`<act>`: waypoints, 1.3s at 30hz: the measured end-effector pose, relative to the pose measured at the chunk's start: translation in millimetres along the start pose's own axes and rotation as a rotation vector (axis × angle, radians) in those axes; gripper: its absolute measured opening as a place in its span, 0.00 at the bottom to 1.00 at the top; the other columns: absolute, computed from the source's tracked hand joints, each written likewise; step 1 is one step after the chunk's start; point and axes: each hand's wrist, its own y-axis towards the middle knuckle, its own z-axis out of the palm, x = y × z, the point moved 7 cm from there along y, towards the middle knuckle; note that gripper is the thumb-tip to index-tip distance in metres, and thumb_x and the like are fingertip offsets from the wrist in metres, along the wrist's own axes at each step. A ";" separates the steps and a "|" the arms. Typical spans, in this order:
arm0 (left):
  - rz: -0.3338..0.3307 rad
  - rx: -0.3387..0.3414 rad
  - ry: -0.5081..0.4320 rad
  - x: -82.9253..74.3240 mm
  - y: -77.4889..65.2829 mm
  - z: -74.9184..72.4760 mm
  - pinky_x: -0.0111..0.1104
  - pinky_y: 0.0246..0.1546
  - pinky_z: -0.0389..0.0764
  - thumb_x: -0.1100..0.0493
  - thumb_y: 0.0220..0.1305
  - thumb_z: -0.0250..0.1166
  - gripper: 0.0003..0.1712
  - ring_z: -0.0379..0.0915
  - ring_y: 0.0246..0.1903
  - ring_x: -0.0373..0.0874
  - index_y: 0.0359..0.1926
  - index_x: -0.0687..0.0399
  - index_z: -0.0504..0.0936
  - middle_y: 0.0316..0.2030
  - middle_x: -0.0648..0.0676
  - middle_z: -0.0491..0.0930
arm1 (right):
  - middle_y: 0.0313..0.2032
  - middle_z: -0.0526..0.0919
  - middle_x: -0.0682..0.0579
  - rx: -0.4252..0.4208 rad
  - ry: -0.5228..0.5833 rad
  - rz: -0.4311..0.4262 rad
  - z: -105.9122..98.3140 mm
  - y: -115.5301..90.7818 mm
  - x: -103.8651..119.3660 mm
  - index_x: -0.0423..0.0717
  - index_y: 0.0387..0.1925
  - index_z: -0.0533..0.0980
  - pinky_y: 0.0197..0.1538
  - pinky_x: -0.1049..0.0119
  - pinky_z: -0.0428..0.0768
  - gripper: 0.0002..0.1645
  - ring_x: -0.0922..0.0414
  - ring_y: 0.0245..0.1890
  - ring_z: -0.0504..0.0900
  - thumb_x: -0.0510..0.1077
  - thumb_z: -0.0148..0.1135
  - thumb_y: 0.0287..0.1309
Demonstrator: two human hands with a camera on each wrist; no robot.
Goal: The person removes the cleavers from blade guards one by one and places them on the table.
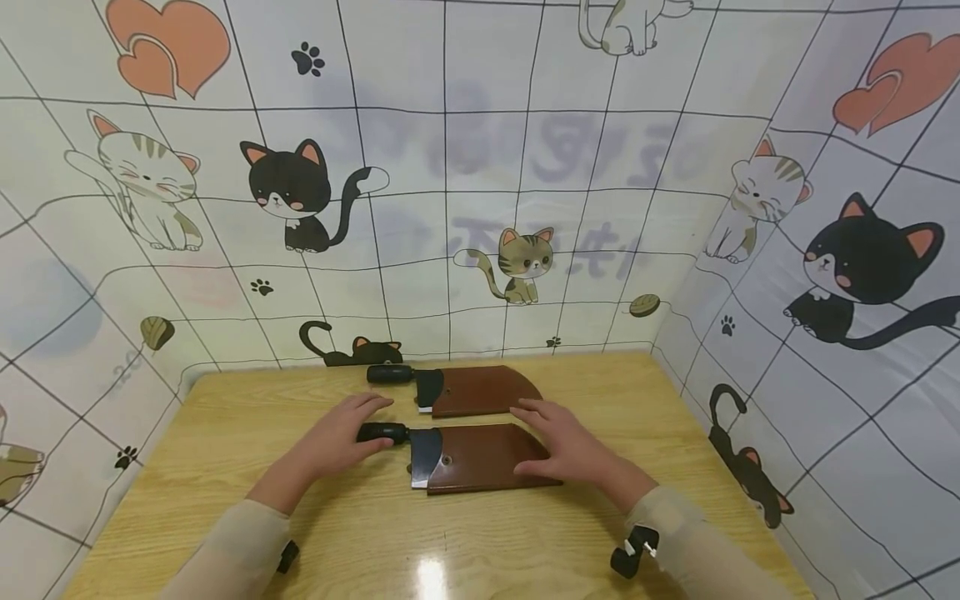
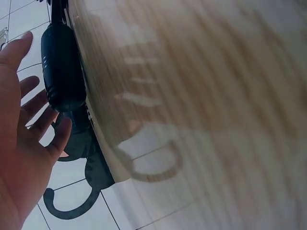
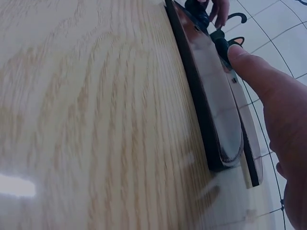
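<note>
Plainly, brown sheaths (image 1: 480, 458) hold cleavers (image 1: 425, 452)

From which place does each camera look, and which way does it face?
Head: on the head, facing forward and down at two black-handled, brown-sheathed knives on a pale wooden table; the left hand, right hand and beige sleeves show.
Left wrist: on that wrist, facing a rounded black handle; the left hand shows.
Right wrist: on that wrist, facing along the knives; right hand and left hand's fingers show.
Shared: both knives appear in head and right wrist.
</note>
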 end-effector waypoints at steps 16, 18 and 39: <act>-0.014 0.065 -0.055 -10.5 11.7 8.5 0.56 0.68 0.77 0.47 0.73 0.77 0.27 0.77 0.66 0.57 0.65 0.54 0.85 0.64 0.55 0.81 | 0.81 0.67 0.45 0.142 0.021 0.077 30.7 20.2 18.7 0.56 0.84 0.68 0.78 0.40 0.68 0.63 0.43 0.80 0.66 0.85 0.69 0.58; -0.016 0.066 -0.054 -11.0 12.8 9.9 0.56 0.68 0.77 0.46 0.73 0.77 0.26 0.78 0.65 0.56 0.64 0.53 0.86 0.63 0.54 0.82 | 0.81 0.67 0.45 0.151 0.010 0.072 33.6 22.0 20.6 0.57 0.84 0.67 0.78 0.41 0.69 0.62 0.43 0.80 0.66 0.85 0.69 0.58; -0.065 0.098 -0.102 -14.2 21.3 21.8 0.54 0.59 0.80 0.52 0.72 0.78 0.20 0.80 0.52 0.48 0.59 0.53 0.87 0.50 0.48 0.83 | 0.76 0.71 0.53 0.180 -0.083 0.049 51.5 34.8 32.9 0.55 0.85 0.65 0.77 0.48 0.70 0.66 0.51 0.76 0.69 0.86 0.69 0.57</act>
